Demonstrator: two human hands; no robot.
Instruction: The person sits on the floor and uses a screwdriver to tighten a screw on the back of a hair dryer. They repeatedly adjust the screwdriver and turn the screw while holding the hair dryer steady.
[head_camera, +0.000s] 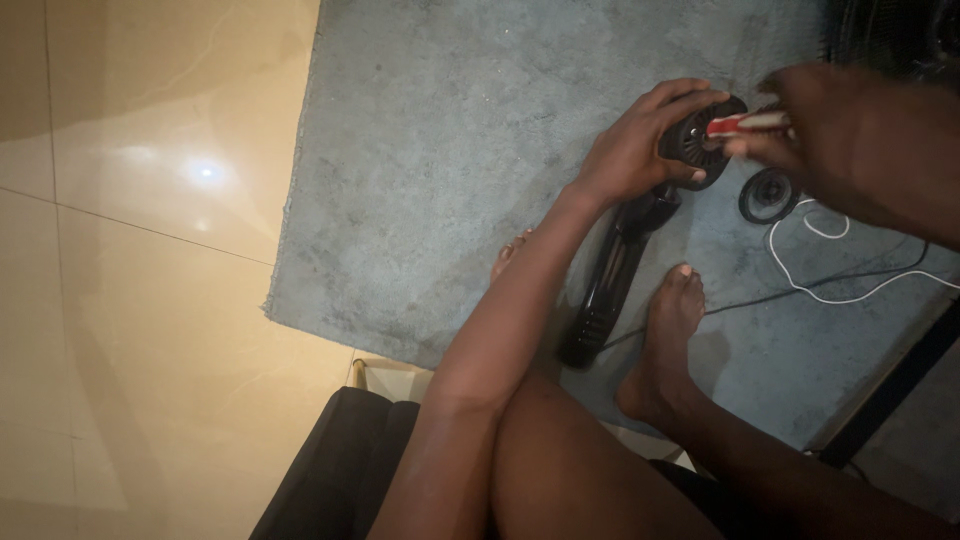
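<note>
The left hand (635, 150) wraps over the round black motor part (700, 142) on the grey rug (450, 170), while the right hand (800, 125) pinches a red-handled tool (745, 123) against it — next likely a careful turn.

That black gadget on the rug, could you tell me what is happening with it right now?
A seated, barefoot person leans over a grey rug. The left hand grips the round head of a long black device that lies on the rug. The right hand holds a red and white tool against that head. A small black ring-shaped part lies beside it, near a white cable.
</note>
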